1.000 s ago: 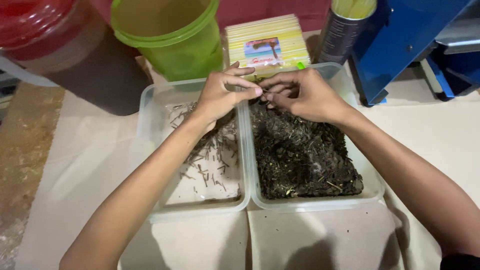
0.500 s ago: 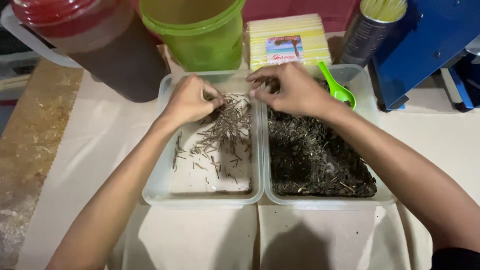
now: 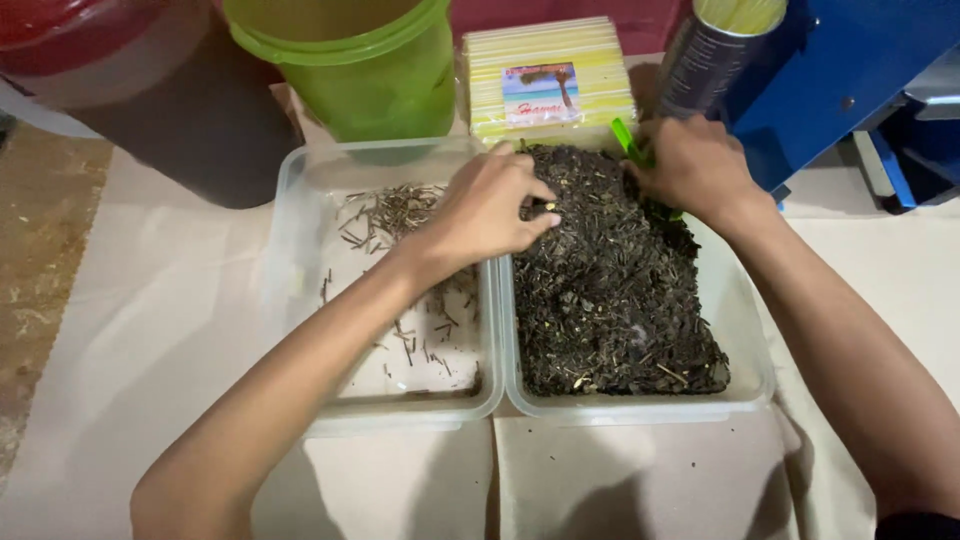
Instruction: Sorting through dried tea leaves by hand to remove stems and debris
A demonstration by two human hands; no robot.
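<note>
Picking stems out of the dark leaf mix

Left tray (image 3: 300, 190) holds sorted stems (image 3: 395, 210); the left hand (image 3: 490, 205), fingers curled loosely, probes the leaf mix (image 3: 610, 290) in the right tray (image 3: 745, 375); the right hand (image 3: 695, 165) grips a green scoop (image 3: 627, 140). The next pinch needs one stem isolated.

A flat pale-yellow packet (image 3: 545, 75) with a small colourful rectangular label (image 3: 540, 92) lies behind the tubs.
</note>
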